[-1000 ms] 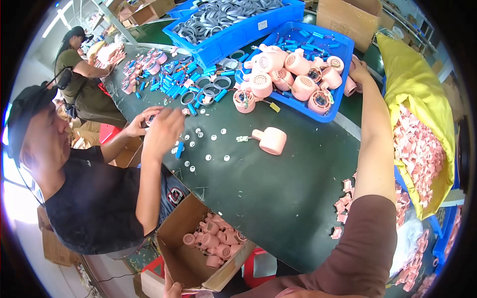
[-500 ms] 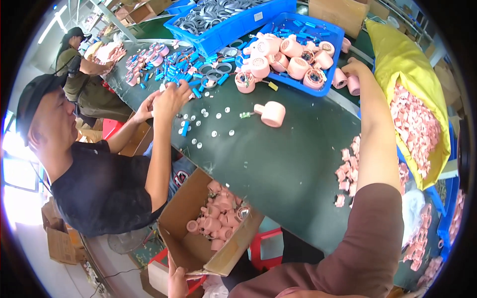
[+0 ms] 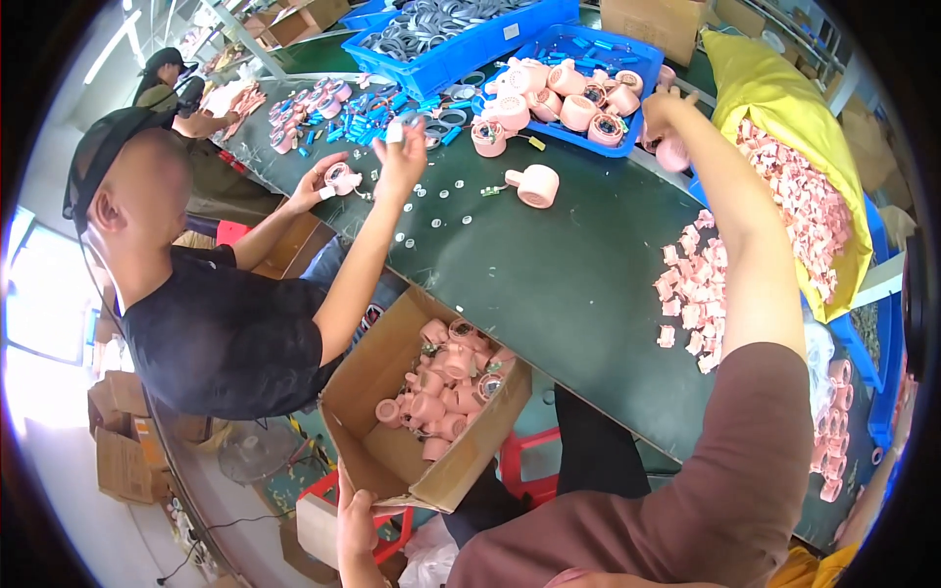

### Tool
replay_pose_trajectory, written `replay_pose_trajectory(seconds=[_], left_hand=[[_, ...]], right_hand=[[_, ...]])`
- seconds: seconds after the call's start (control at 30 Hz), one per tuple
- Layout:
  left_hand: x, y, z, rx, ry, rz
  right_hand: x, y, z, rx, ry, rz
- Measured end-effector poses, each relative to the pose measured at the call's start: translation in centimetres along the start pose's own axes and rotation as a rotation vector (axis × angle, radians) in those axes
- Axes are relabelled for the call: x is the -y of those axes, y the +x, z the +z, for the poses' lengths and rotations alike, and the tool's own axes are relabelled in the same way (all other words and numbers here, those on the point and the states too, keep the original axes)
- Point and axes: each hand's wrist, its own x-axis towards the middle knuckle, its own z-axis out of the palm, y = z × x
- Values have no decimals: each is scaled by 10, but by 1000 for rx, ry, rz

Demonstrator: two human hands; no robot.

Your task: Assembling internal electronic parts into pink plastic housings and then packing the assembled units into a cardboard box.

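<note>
My left hand grips the near edge of an open cardboard box at the lower middle. Inside the box lie many pink round housings with short necks, some showing wires. My right arm stretches across the bench to the far right, where my right hand is beside the blue tray. Its visible fingers look spread, just above a loose pink housing; part of the hand's underside is hidden. More pink housings fill the tray, along with blue cylindrical cells.
A single pink housing with a small green board lies mid-bench. Small pink parts are heaped beneath my right arm, beside a yellow sack. A co-worker at left holds a pink part. A blue bin holds grey rings.
My right hand has moved slightly left and away, closer to the tray. My left hand stays on the box. The co-worker's hands have parted, and the whole view has shifted a little.
</note>
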Motion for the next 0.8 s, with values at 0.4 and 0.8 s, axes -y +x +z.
replay_pose_trajectory(seconds=[0.4,0.8], left_hand=[[0,-2,1,-49,5,-24],[-3,4,10,18,52,-1]], right_hand=[[-52,4,6,600,313,-174],[28,-93,27,235,499,-378]])
